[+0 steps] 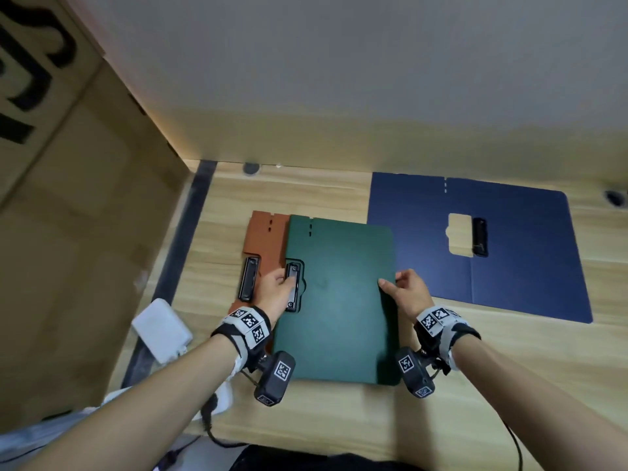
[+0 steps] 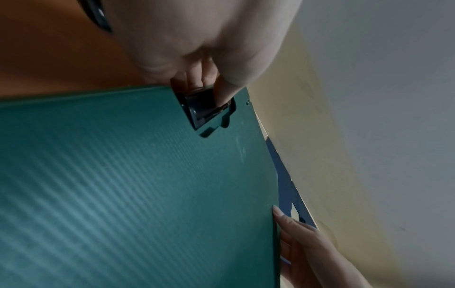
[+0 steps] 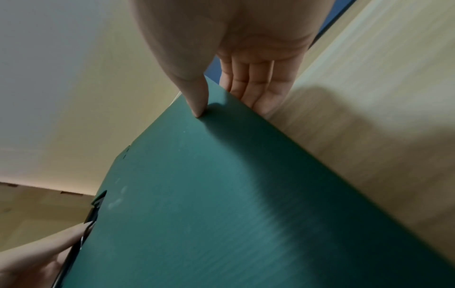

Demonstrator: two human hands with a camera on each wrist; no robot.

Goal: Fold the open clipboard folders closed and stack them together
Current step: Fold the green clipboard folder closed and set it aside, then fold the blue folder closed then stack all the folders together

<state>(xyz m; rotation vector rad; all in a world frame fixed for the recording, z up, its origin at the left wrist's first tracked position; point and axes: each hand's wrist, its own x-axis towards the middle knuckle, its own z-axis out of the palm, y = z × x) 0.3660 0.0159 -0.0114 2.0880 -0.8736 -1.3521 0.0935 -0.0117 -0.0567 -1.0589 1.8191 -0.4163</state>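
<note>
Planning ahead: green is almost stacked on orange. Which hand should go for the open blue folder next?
Probably the right hand. It grips the green folder's right edge, right beside the blue folder lying open. The left hand holds the green folder's clip, far side.

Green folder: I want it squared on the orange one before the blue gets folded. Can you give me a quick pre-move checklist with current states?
1. Green folder folded closed: ok.
2. Green lies over orange folder: ok.
3. Edges flush with orange: not ok, orange shows at the left.
4. Left hand grips green's clip: ok.
5. Right hand pinches green's right edge: ok.
6. Blue folder folded: not ok, it lies open.
</note>
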